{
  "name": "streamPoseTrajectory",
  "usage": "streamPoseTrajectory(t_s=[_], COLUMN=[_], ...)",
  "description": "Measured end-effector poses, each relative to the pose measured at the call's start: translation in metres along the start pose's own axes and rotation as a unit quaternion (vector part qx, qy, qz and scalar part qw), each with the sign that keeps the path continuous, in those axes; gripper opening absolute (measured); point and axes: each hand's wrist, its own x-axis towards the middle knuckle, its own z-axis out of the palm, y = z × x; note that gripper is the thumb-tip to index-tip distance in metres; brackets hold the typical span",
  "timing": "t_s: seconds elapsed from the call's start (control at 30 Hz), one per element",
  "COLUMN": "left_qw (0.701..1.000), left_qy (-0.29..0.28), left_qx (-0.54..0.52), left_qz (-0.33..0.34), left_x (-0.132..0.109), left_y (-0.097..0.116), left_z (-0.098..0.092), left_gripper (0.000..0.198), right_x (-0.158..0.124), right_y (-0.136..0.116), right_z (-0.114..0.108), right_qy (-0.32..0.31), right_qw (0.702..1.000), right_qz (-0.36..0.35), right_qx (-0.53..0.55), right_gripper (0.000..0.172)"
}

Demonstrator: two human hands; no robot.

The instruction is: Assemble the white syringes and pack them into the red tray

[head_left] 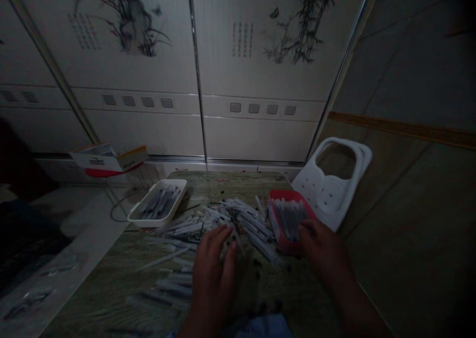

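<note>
A heap of white pen barrels point(223, 221) lies spread over a small greenish table point(111, 288). My left hand point(215, 268) rests flat on the near side of the heap, fingers stretched out and slightly apart. My right hand point(322, 246) sits at the near end of a red tray point(288, 216) that holds several dark pens; its fingers curl at the tray's edge, and the dim light hides whether they grip anything. A white tray point(158, 204) with more dark pens stands at the table's far left.
A white plastic stool point(334, 184) leans against the wall at the right. Printed cabinet doors point(193, 80) stand behind the table. A small box on a red stand point(107, 159) sits at the left. The room is dim.
</note>
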Motion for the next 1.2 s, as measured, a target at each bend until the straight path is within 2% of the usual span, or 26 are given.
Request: streamPoseTrajectory(t_s=[0.17, 0.3, 0.43, 0.57, 0.77, 0.93, 1.2], left_qw=[0.991, 0.968, 0.936, 0.914, 0.886, 0.865, 0.860], left_qy=[0.047, 0.078, 0.099, 0.129, 0.157, 0.170, 0.149], left_qx=[-0.062, -0.121, -0.183, -0.229, -0.275, -0.304, -0.316], left_qz=[-0.111, -0.208, -0.284, -0.308, -0.339, -0.361, -0.372], left_x=[0.005, 0.009, 0.011, 0.012, 0.015, 0.016, 0.015], left_y=[0.007, 0.002, -0.005, -0.009, -0.013, -0.021, -0.022], left_z=[-0.007, -0.010, -0.012, -0.012, -0.011, -0.008, -0.006], left_gripper=[0.025, 0.027, 0.031, 0.034, 0.036, 0.038, 0.036], right_x=[-0.001, -0.007, -0.020, -0.036, -0.052, -0.058, -0.060], right_y=[-0.002, -0.013, -0.031, -0.049, -0.058, -0.060, -0.067], right_z=[-0.001, 0.004, 0.017, 0.034, 0.056, 0.066, 0.075], right_qy=[0.018, 0.028, -0.023, -0.083, -0.167, -0.165, -0.177], right_qw=[0.999, 0.997, 0.989, 0.980, 0.973, 0.971, 0.959], right_qz=[-0.003, 0.008, -0.012, -0.076, -0.159, -0.149, -0.158], right_qx=[0.026, 0.071, 0.149, 0.167, 0.005, -0.088, -0.152], right_gripper=[0.027, 0.027, 0.025, 0.017, 0.013, 0.015, 0.018])
